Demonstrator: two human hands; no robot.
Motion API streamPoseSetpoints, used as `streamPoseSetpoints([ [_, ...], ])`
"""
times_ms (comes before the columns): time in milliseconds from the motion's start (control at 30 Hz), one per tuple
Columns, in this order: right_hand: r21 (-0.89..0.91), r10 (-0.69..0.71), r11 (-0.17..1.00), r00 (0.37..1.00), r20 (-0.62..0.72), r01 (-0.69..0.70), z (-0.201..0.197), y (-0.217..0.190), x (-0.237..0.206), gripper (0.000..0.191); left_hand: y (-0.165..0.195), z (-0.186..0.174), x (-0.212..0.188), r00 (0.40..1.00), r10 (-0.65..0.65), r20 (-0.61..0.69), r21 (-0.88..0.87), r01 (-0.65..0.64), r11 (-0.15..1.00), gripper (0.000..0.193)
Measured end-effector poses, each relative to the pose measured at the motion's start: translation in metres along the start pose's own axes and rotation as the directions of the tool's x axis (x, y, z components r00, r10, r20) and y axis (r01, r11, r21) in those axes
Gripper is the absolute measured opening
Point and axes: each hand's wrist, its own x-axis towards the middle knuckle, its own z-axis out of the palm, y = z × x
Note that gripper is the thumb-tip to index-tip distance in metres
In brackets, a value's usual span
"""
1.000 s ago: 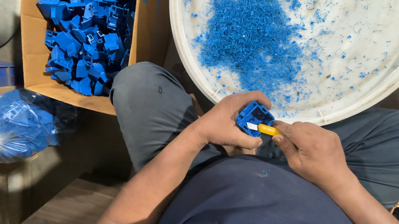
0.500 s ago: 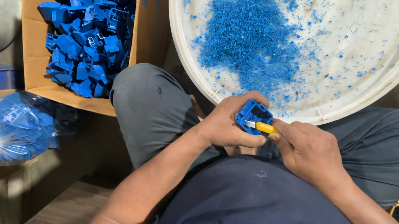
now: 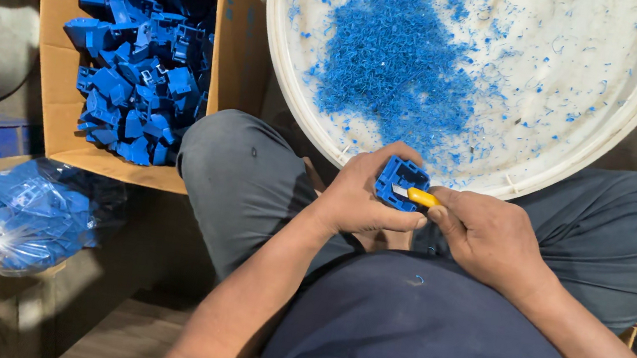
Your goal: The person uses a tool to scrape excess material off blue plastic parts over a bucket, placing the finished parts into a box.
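A seated worker's left hand (image 3: 357, 197) curled tightly around one small blue moulded plastic part (image 3: 399, 181), gripping it above the lap, just at the rim of a single large round white tub (image 3: 636, 107). The right hand (image 3: 488, 240) closed in a fist on one yellow-handled knife (image 3: 418, 195), its blade touching the part. One heap of blue plastic shavings (image 3: 401, 66) lay in the tub. One open cardboard box (image 3: 224, 49) held many like parts, too jumbled to count; one clear bag (image 3: 18, 216) held more.
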Motion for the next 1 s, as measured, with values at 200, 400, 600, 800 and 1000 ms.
streamPoseSetpoints([
  [200,0.041,0.007,0.999,1.0,-0.027,-0.006,0.0,-0.002,0.001,0.027,0.006,0.008,-0.003,0.994,0.02,-0.105,0.112,-0.008,0.994,0.062],
  [400,0.108,0.038,0.994,0.999,-0.019,-0.036,0.003,0.0,0.002,0.029,0.008,0.015,-0.003,0.982,0.038,-0.186,0.157,-0.009,0.988,0.064],
  [600,0.151,0.098,0.984,0.995,-0.009,-0.096,0.006,0.0,0.004,0.028,0.013,0.026,-0.005,0.962,-0.029,-0.272,0.064,0.048,0.997,0.06],
  [800,0.25,0.141,0.958,0.99,0.005,-0.137,0.018,0.013,0.003,0.026,0.014,0.026,-0.001,0.944,0.037,-0.328,0.28,0.06,0.958,0.063],
  [1000,0.458,0.189,0.87,0.981,0.036,-0.184,0.023,0.03,-0.002,0.033,0.009,0.018,0.001,0.967,-0.068,-0.245,-0.117,0.04,0.992,0.064],
])
